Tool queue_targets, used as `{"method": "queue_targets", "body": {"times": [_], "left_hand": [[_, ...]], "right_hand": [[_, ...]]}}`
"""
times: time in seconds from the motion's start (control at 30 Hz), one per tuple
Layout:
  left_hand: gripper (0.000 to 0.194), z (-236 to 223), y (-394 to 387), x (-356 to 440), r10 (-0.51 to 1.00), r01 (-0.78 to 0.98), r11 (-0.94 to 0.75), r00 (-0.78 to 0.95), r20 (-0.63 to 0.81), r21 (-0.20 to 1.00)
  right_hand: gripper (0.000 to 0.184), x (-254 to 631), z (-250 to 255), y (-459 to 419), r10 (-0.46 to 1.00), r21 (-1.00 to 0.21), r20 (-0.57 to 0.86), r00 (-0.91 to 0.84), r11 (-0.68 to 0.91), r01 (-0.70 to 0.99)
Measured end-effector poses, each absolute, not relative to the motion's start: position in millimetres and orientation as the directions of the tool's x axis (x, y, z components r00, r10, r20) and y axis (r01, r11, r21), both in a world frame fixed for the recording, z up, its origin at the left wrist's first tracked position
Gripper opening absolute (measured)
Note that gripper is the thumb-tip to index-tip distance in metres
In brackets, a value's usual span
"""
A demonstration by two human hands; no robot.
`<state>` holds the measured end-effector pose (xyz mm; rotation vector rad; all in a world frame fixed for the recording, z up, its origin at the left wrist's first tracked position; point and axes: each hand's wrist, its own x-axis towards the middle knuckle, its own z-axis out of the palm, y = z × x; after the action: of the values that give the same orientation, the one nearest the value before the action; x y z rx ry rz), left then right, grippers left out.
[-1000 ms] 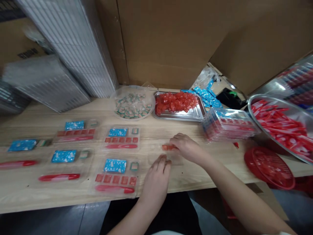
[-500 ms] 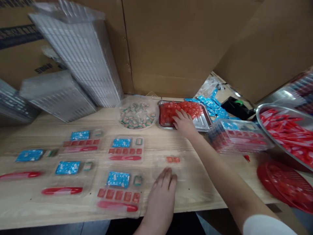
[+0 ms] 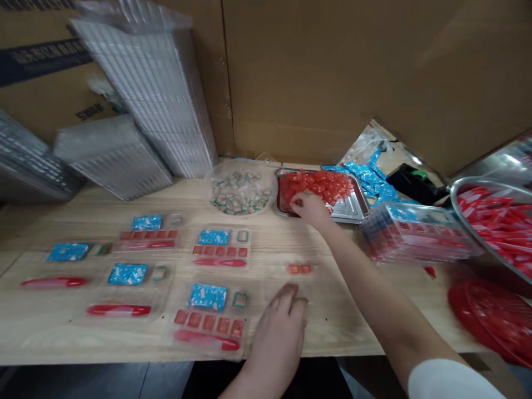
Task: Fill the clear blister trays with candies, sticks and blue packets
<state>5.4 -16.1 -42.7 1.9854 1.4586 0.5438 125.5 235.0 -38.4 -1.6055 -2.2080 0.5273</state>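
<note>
Pale wood of the desk (image 3: pixel 332 332) right up front, and the left hand (image 3: pixel 280 338) sits there with fingers curled, just beside a clear blister tray (image 3: pixel 274 274) carrying two small red squares (image 3: pixel 299 269). Further out, the right hand (image 3: pixel 310 209) dips its fingertips into red wrapped pieces (image 3: pixel 320 184) on a steel tray (image 3: pixel 348 212), pinching or not, I cannot tell.
</note>
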Motion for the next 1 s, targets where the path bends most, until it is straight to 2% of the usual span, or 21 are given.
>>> {"method": "queue_targets", "body": {"times": [0.07, 0.1, 0.13, 0.2, 0.27, 0.3, 0.37, 0.47, 0.53, 0.63, 0.73, 0.87, 1.0], "left_hand": [[0.033, -28, -5, 0, 0.966, 0.56, -0.13, 0.256, -0.022, 0.819], [0.033, -21, 3, -3, 0.981, 0.465, -0.085, 0.193, -0.006, 0.881], [0.034, -15, 14, -4, 0.994, 0.35, -0.041, 0.111, 0.002, 0.936], [0.039, -7, 38, -6, 0.998, 0.069, 0.036, -0.047, -0.032, 0.997], [0.044, -3, 61, -5, 0.993, -0.157, 0.094, -0.05, -0.103, 0.983], [0.043, -2, 69, -4, 0.993, -0.211, 0.115, -0.011, -0.12, 0.971], [0.033, -2, 77, -2, 0.992, -0.23, 0.126, 0.037, -0.121, 0.965], [0.025, -3, 70, 4, 0.989, -0.227, 0.119, -0.065, -0.136, 0.967], [0.026, -2, 60, 9, 0.976, -0.262, 0.13, -0.137, -0.17, 0.956], [0.028, -1, 45, 16, 0.963, -0.356, 0.145, -0.162, -0.214, 0.923], [0.029, 3, 35, 21, 0.95, -0.466, 0.146, -0.179, -0.255, 0.873], [0.028, 14, 30, 16, 0.924, -0.571, 0.092, -0.256, -0.283, 0.816], [0.024, 24, 29, 6, 0.935, -0.521, 0.066, -0.265, -0.235, 0.851]], "right_hand": [[0.014, 141, -32, 219, 0.983, -0.825, -0.033, -0.18, 0.074, 0.56], [0.017, 147, -26, 208, 0.979, -0.92, -0.101, -0.18, -0.023, 0.392], [0.021, 152, -20, 196, 0.964, -0.963, -0.16, -0.213, -0.106, 0.246], [0.023, 157, -6, 169, 0.914, -0.971, -0.24, -0.326, -0.222, 0.091], [0.021, 158, 7, 143, 0.861, -0.96, -0.278, -0.425, -0.266, 0.09], [0.019, 158, 12, 132, 0.847, -0.959, -0.283, -0.45, -0.259, 0.115], [0.015, 157, 19, 112, 0.866, -0.963, -0.261, -0.425, -0.202, 0.181], [0.014, 157, 19, 90, 0.921, -0.967, -0.22, -0.32, -0.164, 0.193], [0.016, 157, 14, 78, 0.912, -0.963, -0.267, -0.311, -0.266, 0.048], [0.02, 158, 4, 62, 0.858, -0.853, -0.357, -0.371, -0.461, -0.244], [0.02, 157, -1, 49, 0.835, -0.775, -0.344, -0.43, -0.511, -0.371], [0.019, 158, 2, 39, 0.82, -0.77, -0.297, -0.49, -0.509, -0.385], [0.014, 161, 13, 36, 0.86, -0.889, -0.227, -0.457, -0.374, -0.264]]}}
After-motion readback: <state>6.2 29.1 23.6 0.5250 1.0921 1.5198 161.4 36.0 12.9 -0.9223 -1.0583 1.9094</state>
